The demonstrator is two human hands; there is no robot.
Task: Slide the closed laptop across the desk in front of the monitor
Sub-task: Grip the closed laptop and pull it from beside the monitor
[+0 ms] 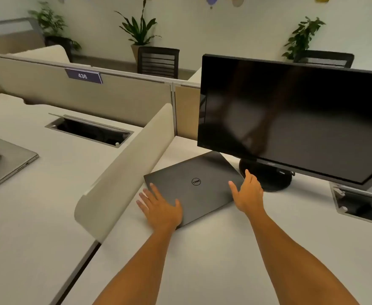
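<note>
Two bare forearms extend from the lower edge of the view over the white desk [202,260]. The left hand [161,209] lies flat and open, fingers spread, on the near left corner of the closed Dell laptop [193,188], its outer fingers reaching past the lid's left edge toward the desk surface. The right hand [247,192] is open with fingers extended, set against the laptop's right edge, thumb over the lid; neither hand encloses the machine. The dark grey laptop rests flat on the desk, turned at an angle, its far corner lying under the left lower edge of the black monitor [295,119] and just beside the monitor's round base [266,175]. The monitor screen is dark. A low cream divider [123,170] runs along the laptop's left side, separating it from the neighbouring desk, where a second closed silver laptop [11,159] and an open cable hatch [90,132] are seen. A partition panel bears a sign [83,75] reading 436.
</note>
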